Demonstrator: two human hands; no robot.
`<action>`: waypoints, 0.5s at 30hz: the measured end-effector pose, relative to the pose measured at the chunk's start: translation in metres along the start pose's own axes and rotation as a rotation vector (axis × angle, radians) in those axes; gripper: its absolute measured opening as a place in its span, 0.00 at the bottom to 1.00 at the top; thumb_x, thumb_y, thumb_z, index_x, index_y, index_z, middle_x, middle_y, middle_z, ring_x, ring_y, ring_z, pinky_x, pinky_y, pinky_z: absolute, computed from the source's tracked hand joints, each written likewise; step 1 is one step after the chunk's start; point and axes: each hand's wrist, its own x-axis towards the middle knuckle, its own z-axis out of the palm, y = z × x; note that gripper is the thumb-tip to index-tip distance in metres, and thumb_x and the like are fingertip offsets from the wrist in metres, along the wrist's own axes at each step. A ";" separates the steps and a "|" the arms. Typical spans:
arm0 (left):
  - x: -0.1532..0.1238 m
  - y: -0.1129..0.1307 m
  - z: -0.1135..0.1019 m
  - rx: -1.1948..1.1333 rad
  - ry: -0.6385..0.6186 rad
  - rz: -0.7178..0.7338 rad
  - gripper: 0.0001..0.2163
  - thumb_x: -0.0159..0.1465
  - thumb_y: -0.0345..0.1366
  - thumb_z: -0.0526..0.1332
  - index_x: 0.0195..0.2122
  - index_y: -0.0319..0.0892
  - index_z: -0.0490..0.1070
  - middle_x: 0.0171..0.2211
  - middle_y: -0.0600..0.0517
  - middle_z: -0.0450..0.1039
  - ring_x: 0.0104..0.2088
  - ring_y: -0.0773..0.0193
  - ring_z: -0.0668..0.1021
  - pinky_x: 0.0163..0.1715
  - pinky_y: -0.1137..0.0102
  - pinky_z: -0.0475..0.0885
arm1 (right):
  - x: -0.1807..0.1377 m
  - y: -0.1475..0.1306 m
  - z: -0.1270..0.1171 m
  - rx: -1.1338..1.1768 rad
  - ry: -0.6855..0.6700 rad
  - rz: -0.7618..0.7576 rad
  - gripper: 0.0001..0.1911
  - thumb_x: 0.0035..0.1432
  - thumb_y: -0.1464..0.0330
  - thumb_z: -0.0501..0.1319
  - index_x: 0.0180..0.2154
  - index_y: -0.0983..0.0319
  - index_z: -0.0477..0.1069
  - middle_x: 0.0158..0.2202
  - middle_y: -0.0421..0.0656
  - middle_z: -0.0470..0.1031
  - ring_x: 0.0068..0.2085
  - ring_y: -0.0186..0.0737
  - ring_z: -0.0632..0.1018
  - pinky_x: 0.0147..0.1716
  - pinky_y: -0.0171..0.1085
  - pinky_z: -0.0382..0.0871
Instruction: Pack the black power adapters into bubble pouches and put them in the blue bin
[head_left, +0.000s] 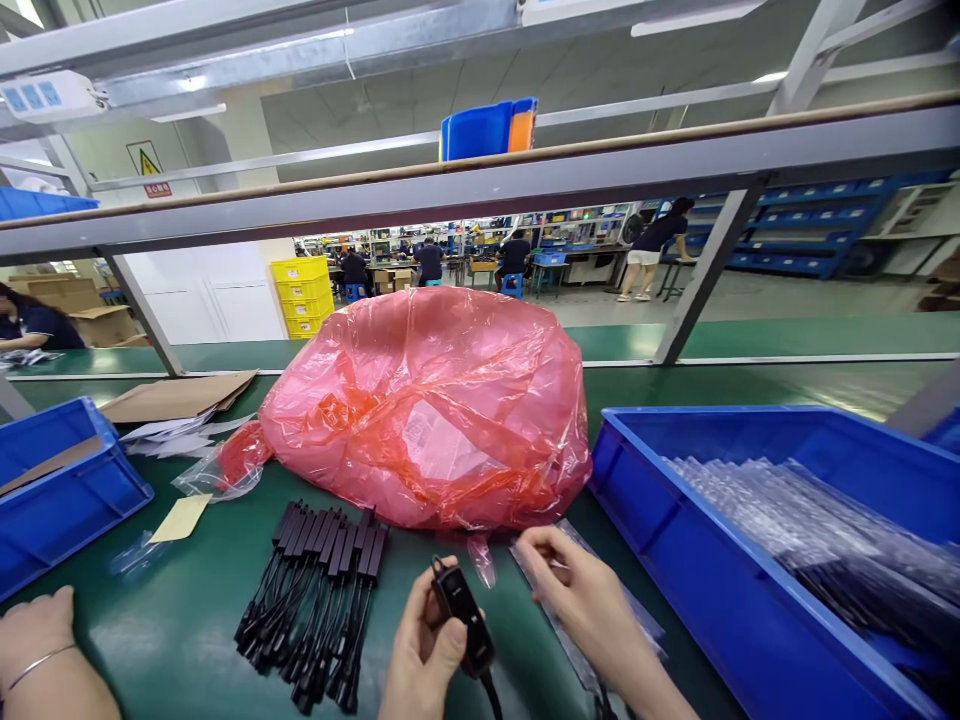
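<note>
My left hand is wrapped round a small black cable adapter, its thumb on the near side; a black cable runs down from its lower end. My right hand hovers just to the right, fingers curled together in a pinch; whatever they may hold is too small to make out. Beneath that hand lies a clear plastic bag on the green table. To the left, several similar black adapters lie side by side, their short cables pointing toward me. A large pink plastic bag bulges behind both hands.
A blue bin holding bagged items stands at right. Another blue bin, cardboard and a yellow paper slip are at left. A co-worker's braceleted hand rests lower left. A shelf beam crosses above.
</note>
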 end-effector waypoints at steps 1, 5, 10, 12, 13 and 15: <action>0.002 0.001 -0.003 -0.012 0.039 0.011 0.25 0.58 0.50 0.73 0.55 0.50 0.77 0.48 0.47 0.81 0.42 0.60 0.82 0.46 0.67 0.74 | 0.014 0.009 0.007 -0.040 -0.054 -0.001 0.16 0.75 0.61 0.50 0.37 0.61 0.71 0.30 0.39 0.76 0.30 0.36 0.79 0.29 0.33 0.73; 0.007 0.004 -0.008 -0.041 0.077 0.026 0.26 0.58 0.49 0.74 0.55 0.50 0.76 0.44 0.49 0.81 0.41 0.60 0.82 0.44 0.68 0.75 | 0.056 0.038 0.044 -0.246 -0.187 0.025 0.10 0.70 0.65 0.63 0.36 0.64 0.74 0.33 0.39 0.78 0.35 0.38 0.80 0.39 0.40 0.76; 0.015 0.015 -0.007 -0.003 0.133 0.046 0.26 0.58 0.49 0.73 0.55 0.47 0.72 0.40 0.49 0.80 0.40 0.58 0.82 0.42 0.66 0.76 | 0.059 0.036 0.057 -0.318 -0.235 0.047 0.11 0.70 0.63 0.63 0.45 0.65 0.74 0.42 0.44 0.79 0.41 0.42 0.81 0.44 0.45 0.76; 0.019 0.022 -0.003 0.049 0.167 0.074 0.25 0.59 0.48 0.73 0.54 0.46 0.69 0.42 0.48 0.80 0.42 0.58 0.82 0.44 0.66 0.75 | 0.047 0.021 0.045 -0.243 -0.264 0.018 0.12 0.74 0.63 0.57 0.43 0.64 0.74 0.40 0.45 0.80 0.39 0.41 0.81 0.41 0.41 0.76; 0.021 0.026 0.000 0.081 0.172 0.091 0.24 0.60 0.48 0.72 0.53 0.46 0.68 0.42 0.48 0.80 0.43 0.58 0.81 0.45 0.66 0.75 | 0.040 0.013 0.037 -0.188 -0.297 -0.002 0.16 0.76 0.62 0.52 0.42 0.63 0.73 0.37 0.44 0.80 0.35 0.39 0.81 0.37 0.37 0.75; 0.026 0.034 0.010 0.151 0.137 0.115 0.22 0.63 0.46 0.70 0.53 0.47 0.65 0.44 0.49 0.79 0.46 0.60 0.80 0.49 0.67 0.73 | 0.023 -0.004 0.022 -0.061 -0.382 -0.040 0.21 0.77 0.57 0.46 0.43 0.60 0.72 0.33 0.39 0.79 0.27 0.34 0.78 0.26 0.31 0.70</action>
